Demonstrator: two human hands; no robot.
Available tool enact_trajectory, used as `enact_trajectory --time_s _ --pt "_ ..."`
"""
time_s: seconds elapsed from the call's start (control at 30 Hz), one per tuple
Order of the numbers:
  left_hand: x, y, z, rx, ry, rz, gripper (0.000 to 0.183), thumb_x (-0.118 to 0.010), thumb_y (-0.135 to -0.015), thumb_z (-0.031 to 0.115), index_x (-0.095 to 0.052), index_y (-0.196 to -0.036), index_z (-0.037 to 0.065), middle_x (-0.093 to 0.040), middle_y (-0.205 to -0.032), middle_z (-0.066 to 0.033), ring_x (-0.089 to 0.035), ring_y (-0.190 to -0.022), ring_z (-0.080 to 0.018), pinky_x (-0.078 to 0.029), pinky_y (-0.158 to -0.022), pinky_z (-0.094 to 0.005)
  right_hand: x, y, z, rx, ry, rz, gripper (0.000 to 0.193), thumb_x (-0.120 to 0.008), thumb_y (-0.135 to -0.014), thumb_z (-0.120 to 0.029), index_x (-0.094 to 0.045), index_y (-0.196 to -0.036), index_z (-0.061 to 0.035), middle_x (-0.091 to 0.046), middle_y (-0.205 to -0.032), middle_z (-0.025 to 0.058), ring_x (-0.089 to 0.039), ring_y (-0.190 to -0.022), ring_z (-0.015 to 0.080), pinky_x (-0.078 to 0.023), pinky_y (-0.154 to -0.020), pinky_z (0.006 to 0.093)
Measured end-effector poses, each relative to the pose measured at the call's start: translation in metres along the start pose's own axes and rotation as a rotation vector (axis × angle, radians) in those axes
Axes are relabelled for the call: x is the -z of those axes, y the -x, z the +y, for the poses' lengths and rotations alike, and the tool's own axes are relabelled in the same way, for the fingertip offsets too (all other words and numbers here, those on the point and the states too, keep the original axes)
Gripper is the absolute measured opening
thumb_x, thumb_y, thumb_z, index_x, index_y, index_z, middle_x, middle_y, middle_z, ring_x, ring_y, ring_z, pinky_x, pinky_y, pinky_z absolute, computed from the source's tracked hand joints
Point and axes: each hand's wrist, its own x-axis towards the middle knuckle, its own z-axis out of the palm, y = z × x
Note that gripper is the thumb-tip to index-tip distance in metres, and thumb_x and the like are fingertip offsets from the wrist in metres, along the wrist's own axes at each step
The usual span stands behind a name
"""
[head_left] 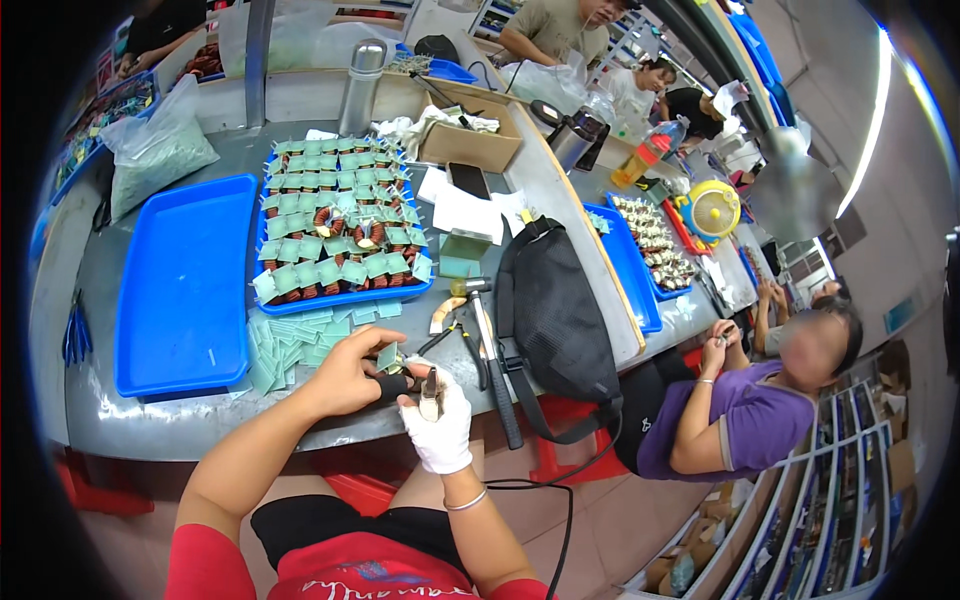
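Note:
My bare left hand [345, 375] is closed at the table's front edge. Its fingers pinch a small part with a green square plate [388, 356]; the rest of the part is mostly hidden. Beside it, my right hand [440, 430], in a white glove, is closed around a metal-tipped tool [430, 388] whose kind I cannot make out. A dark rounded piece [392, 387] sits between the two hands. Loose green plates [285, 350] lie piled just beyond my left hand. Farther back, a blue tray [350, 300] carries rows of copper-wound coils topped with green plates.
Another blue tray [185, 290] lies at left, near blue-handled pliers [76, 330]. Right of my hands are a hammer [492, 350], black-handled pliers [468, 350] and a black bag [555, 310]. A steel flask [362, 88] stands behind. A person in purple [740, 415] sits at right.

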Motion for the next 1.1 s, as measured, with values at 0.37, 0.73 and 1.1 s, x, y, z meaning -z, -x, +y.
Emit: enact_trajectory --time_s 0.37,0.73,1.1 --pt "-0.002 0.005 -0.005 0.045 -0.005 -0.030 0.053 -0.072 -0.072 -0.001 -0.055 -0.122 0.004 -0.048 -0.112 -0.0085 -0.049 -0.108 -0.0206 -0.050 -0.081 -0.0329 0.000 0.005 0.001 -0.005 0.014 0.002 0.045 -0.068 -0.077 0.005 -0.053 -0.120 0.0011 -0.061 -0.115 0.0109 -0.061 -0.097 0.0166 -0.048 -0.088 0.0287" --pt "0.002 0.000 0.000 -0.100 -0.071 0.035 0.055 -0.079 -0.070 0.016 -0.056 -0.119 0.002 -0.054 -0.105 -0.0143 -0.059 -0.089 -0.0253 -0.054 -0.072 -0.0313 -0.004 -0.001 -0.006 -0.043 0.037 0.031 0.046 -0.068 -0.074 0.007 -0.055 -0.117 0.0021 -0.059 -0.114 0.0122 -0.057 -0.104 0.0198 -0.043 -0.094 0.0311" --pt "0.001 0.006 0.002 -0.034 -0.067 -0.010 0.055 -0.072 -0.074 0.013 -0.053 -0.125 0.005 -0.052 -0.113 -0.0131 -0.057 -0.101 -0.0256 -0.053 -0.078 -0.0326 -0.003 0.004 -0.002 -0.066 -0.027 0.024 0.047 -0.072 -0.076 -0.002 -0.053 -0.118 0.0042 -0.057 -0.120 0.0147 -0.054 -0.110 0.0223 -0.041 -0.098 0.0335"
